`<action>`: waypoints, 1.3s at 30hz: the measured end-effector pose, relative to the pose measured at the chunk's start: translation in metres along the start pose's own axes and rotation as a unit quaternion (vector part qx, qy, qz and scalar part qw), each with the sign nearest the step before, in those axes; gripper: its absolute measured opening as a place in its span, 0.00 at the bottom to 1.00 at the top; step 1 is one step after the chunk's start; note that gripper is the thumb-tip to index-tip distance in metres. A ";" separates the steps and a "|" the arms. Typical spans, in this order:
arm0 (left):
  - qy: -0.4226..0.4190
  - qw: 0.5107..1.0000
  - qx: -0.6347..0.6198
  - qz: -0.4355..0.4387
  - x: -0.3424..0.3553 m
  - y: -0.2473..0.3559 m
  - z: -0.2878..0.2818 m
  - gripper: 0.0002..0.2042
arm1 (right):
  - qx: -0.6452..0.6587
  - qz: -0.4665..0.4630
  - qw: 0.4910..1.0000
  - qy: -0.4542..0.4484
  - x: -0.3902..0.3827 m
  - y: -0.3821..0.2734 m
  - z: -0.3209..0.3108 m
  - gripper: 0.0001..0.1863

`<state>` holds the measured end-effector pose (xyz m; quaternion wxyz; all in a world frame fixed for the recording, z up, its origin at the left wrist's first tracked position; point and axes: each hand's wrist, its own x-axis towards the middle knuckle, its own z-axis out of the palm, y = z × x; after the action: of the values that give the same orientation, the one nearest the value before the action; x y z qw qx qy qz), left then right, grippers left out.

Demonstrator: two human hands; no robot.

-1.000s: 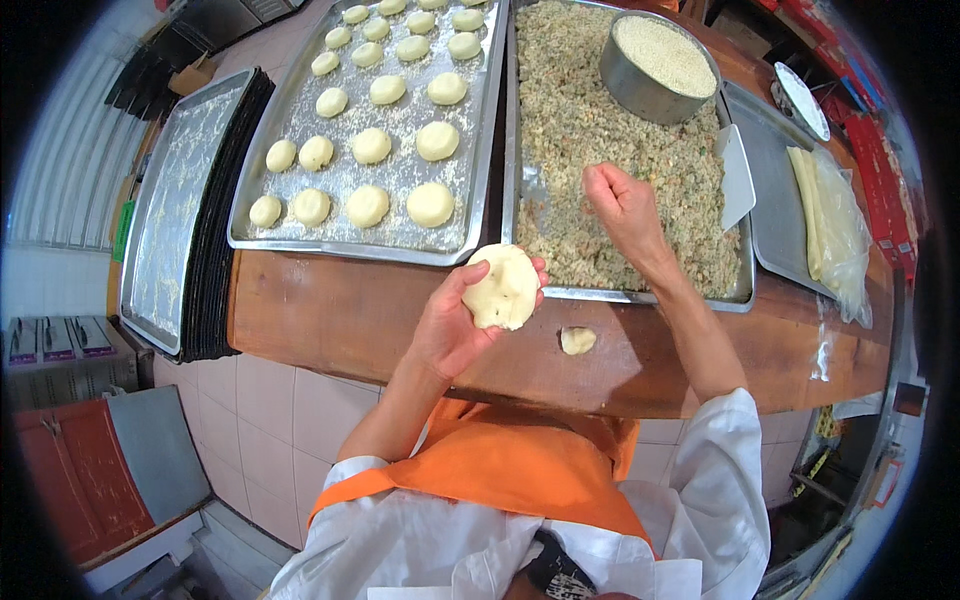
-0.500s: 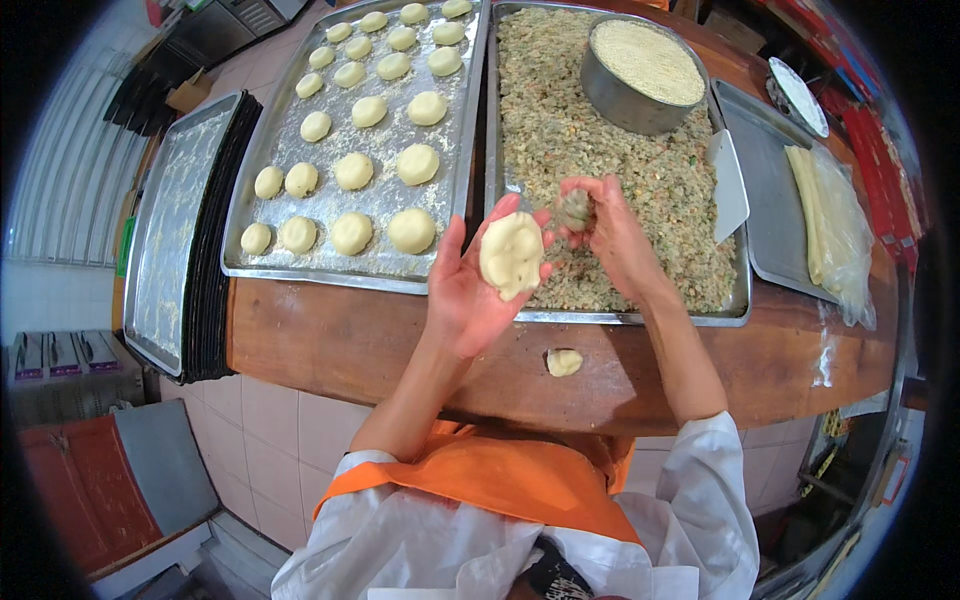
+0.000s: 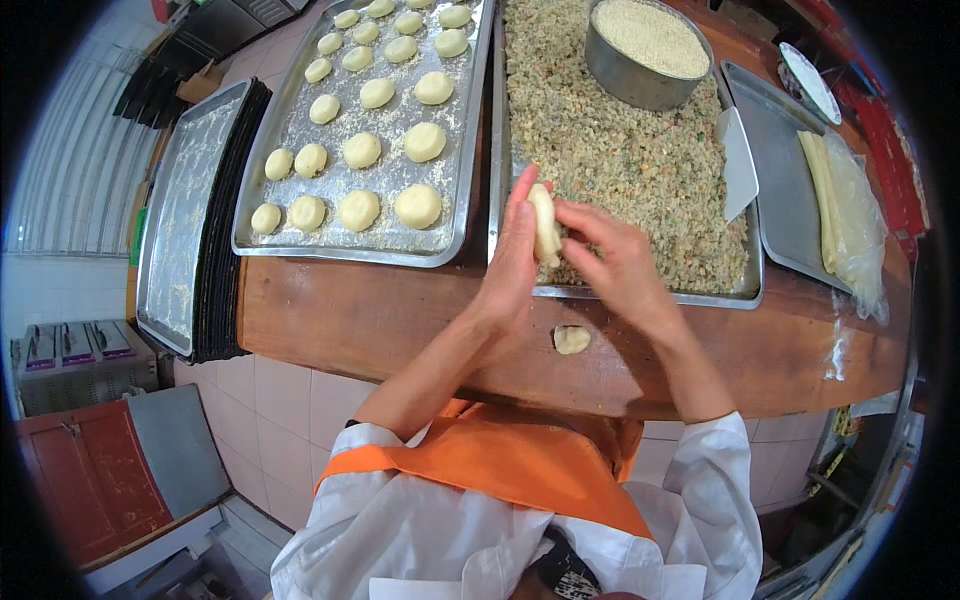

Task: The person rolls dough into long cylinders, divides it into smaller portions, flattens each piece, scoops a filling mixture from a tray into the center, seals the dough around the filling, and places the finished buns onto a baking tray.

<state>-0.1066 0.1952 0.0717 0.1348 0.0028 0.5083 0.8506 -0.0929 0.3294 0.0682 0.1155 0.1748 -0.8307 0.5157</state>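
Pale, flattened dough disc (image 3: pixel 545 225), held on edge, clamped between left hand (image 3: pixel 512 262) and right hand (image 3: pixel 615 262), above the filling tray's (image 3: pixel 640 296) near rim.

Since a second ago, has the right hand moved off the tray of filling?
Yes. The right hand has come back from over the filling tray toward its near rim, meeting the left hand around the dough disc.

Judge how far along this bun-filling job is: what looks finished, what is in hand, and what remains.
Done: rows of shaped dough balls sit on the metal tray. In hand: the left hand and right hand press a dough round between them above the filling tray. Left: one dough piece lies on the wooden counter, and much filling remains.
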 end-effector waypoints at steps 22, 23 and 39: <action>0.108 0.984 -0.124 0.073 0.008 0.004 0.019 0.14 | -0.013 -0.036 0.992 0.119 -0.002 -0.027 0.018 0.15; 0.104 0.986 -0.112 0.069 0.008 0.006 0.019 0.13 | -0.014 -0.024 0.993 0.110 -0.002 -0.029 0.018 0.15; 0.127 0.983 -0.018 0.133 -0.014 0.005 0.026 0.11 | -0.041 -0.077 0.992 0.094 -0.007 -0.031 0.010 0.08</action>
<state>-0.0904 0.2121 0.0899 -0.0454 -0.0402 0.5012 0.8632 -0.0736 0.3090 0.0861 0.2400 0.1844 -0.8203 0.4853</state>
